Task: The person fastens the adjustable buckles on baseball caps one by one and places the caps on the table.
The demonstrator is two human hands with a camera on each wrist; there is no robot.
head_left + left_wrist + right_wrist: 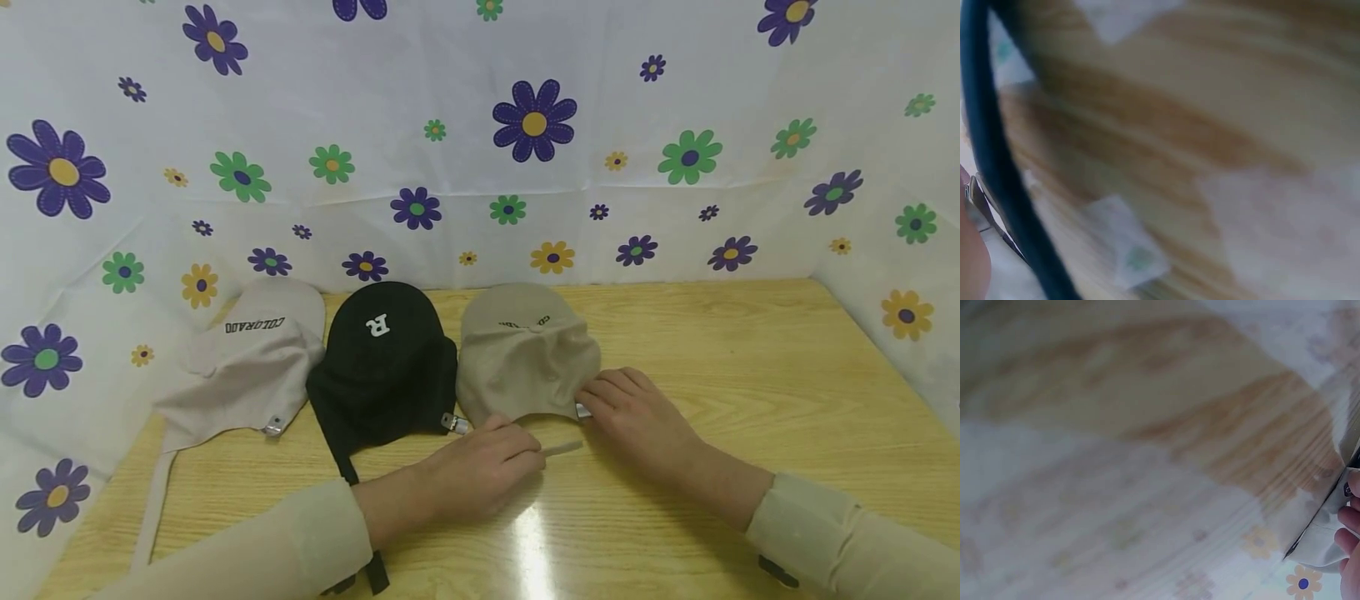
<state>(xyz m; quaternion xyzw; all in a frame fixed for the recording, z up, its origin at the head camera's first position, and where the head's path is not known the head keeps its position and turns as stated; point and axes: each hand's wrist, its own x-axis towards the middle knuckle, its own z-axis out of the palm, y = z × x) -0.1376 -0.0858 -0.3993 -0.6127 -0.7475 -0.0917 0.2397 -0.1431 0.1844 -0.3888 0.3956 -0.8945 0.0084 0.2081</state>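
A beige baseball cap [525, 358] lies on the wooden table, its crown dented and its lettering partly folded. My left hand [480, 467] pinches the cap's thin beige strap, whose tip [564, 448] sticks out to the right of the fingers. At the cap's right rear edge, my right hand [637, 417] grips the fabric beside a small silver buckle [583, 410]. The right wrist view shows the fingers [1349, 540] curled against the cap [1322, 534]. Mostly blurred tabletop fills the left wrist view, and the pinch is hidden there.
Left of the beige cap lies a black cap [386, 358] with a white R, its strap passing under my left forearm. A pale pinkish cap [255, 358] lettered COLORADO is farther left, strap hanging forward. Flowered white cloth [450, 100] hangs behind the wooden table [750, 375].
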